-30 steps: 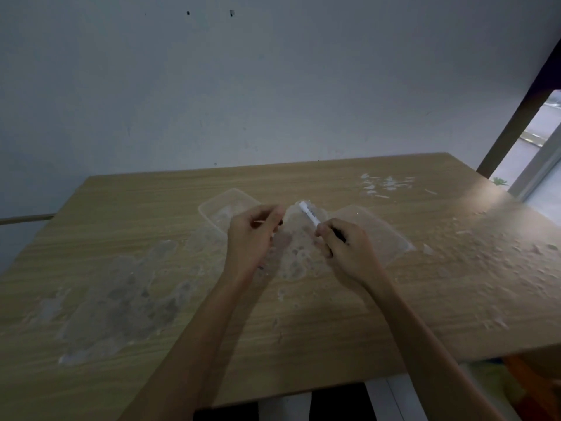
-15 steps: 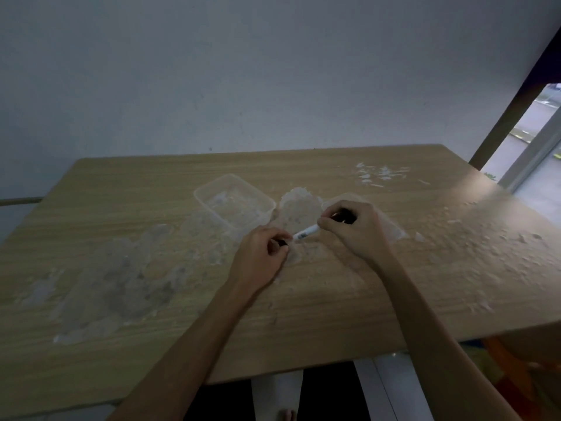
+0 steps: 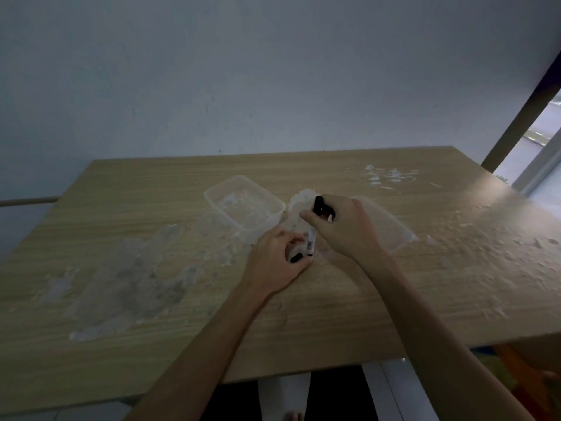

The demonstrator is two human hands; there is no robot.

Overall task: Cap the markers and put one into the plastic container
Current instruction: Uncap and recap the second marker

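A white marker [image 3: 311, 243] with a black upper end stands almost upright over the table, gripped near its top by my right hand [image 3: 349, 230]. My left hand [image 3: 273, 264] sits just below and to the left, pinching a small black cap [image 3: 296, 257] right beside the marker's lower end. Whether the cap touches the tip is hidden by my fingers. The clear plastic container [image 3: 212, 194] lies open behind my left hand. No other marker is visible.
A clear flat lid [image 3: 397, 235] lies to the right, partly under my right hand. The wooden table [image 3: 425, 293] has white scuffed patches at the left and flakes at the right. A wall runs along the table's far edge.
The marker has swung from lying sideways between my hands to nearly upright. My right hand now grips its top, and my left hand holds the cap at its lower end.
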